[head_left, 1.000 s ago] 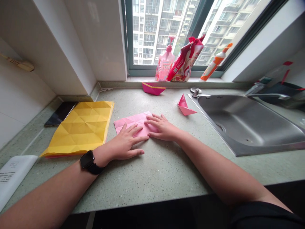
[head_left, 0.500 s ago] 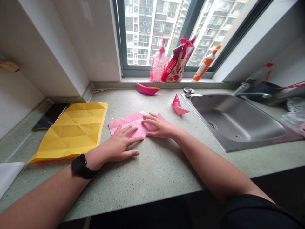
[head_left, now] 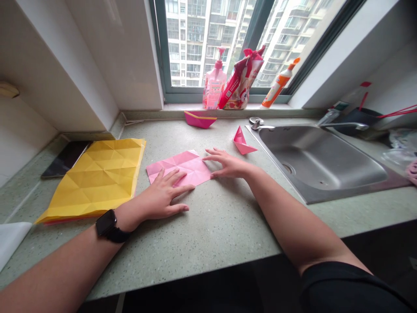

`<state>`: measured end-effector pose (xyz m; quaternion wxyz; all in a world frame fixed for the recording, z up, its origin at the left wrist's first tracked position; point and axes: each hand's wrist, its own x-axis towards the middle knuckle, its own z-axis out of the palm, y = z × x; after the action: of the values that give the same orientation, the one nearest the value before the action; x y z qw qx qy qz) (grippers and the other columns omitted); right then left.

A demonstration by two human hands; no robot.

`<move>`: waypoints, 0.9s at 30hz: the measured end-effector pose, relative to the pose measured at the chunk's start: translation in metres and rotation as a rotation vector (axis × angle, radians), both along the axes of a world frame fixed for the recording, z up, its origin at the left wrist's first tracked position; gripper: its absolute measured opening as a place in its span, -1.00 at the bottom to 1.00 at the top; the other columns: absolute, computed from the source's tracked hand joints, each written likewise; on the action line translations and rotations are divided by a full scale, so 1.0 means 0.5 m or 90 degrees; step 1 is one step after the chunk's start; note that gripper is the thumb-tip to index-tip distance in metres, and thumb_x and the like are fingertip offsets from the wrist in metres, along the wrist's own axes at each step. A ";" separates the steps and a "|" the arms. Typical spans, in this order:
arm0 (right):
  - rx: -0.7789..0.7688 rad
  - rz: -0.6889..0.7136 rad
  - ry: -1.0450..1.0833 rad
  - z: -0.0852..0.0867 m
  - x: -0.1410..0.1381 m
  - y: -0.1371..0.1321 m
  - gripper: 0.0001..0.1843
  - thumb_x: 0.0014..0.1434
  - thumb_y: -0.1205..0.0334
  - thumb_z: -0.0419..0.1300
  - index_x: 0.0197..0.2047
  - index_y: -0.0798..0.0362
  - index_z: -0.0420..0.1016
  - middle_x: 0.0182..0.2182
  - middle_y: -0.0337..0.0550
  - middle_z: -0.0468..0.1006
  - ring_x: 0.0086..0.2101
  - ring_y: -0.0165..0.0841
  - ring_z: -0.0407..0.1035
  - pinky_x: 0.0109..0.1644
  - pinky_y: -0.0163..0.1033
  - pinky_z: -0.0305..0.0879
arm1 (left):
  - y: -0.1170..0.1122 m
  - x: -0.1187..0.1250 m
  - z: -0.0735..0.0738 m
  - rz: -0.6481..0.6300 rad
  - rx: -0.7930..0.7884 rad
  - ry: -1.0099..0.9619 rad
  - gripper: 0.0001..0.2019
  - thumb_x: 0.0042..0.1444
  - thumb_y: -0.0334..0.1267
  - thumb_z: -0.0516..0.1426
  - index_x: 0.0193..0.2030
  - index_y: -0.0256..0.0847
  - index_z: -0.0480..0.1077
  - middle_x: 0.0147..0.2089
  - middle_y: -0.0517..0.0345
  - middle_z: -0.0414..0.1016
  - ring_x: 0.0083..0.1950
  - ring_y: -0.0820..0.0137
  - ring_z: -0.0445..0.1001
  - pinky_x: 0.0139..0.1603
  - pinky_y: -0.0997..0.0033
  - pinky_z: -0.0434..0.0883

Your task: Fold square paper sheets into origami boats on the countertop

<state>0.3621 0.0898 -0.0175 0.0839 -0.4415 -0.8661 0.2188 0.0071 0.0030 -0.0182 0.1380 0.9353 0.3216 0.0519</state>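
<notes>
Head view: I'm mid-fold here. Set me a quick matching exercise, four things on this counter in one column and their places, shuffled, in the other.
Things:
1. pink sheet
2. yellow sheet
3. soap bottle
4. small paper boat

Places:
A. on the window ledge
B. just left of the sink
C. under the fingers of the left hand
D. next to the dark phone

Pairs: 1-C, 2-D, 3-A, 4-B
</notes>
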 end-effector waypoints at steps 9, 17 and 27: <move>0.115 0.013 0.159 0.044 -0.038 -0.037 -0.53 0.45 0.15 0.28 0.38 -0.19 0.62 0.49 -0.05 0.47 0.48 -0.07 0.33 0.61 0.21 0.23 | -0.002 0.002 0.005 -0.003 -0.008 -0.006 -0.33 0.48 0.31 0.18 0.60 0.15 0.38 0.76 -0.12 0.06 0.75 -0.31 -0.01 0.68 -0.58 -0.10; 0.186 0.105 0.080 -0.012 -0.121 -0.063 -0.69 0.44 0.06 0.34 0.19 -0.20 0.74 0.27 -0.06 0.68 0.28 0.01 0.48 0.47 0.29 0.32 | -0.006 0.020 0.021 -0.012 0.010 0.011 -0.31 0.51 0.26 0.17 0.65 0.10 0.31 0.80 -0.13 -0.09 0.78 -0.33 -0.11 0.69 -0.60 -0.19; 0.178 0.072 0.045 -0.016 -0.106 -0.054 -0.65 0.45 -0.02 0.32 0.24 -0.25 0.71 0.29 -0.07 0.66 0.31 0.06 0.47 0.53 0.39 0.17 | -0.003 0.000 0.028 -0.004 0.032 -0.023 -0.44 0.54 0.15 0.20 0.54 0.01 0.47 0.72 -0.16 0.17 0.74 -0.23 0.05 0.72 -0.48 -0.06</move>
<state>0.3092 0.0625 -0.0257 0.1623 -0.3685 -0.9080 0.1161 0.0070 0.0015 -0.0044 0.1204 0.9383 0.3150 0.0766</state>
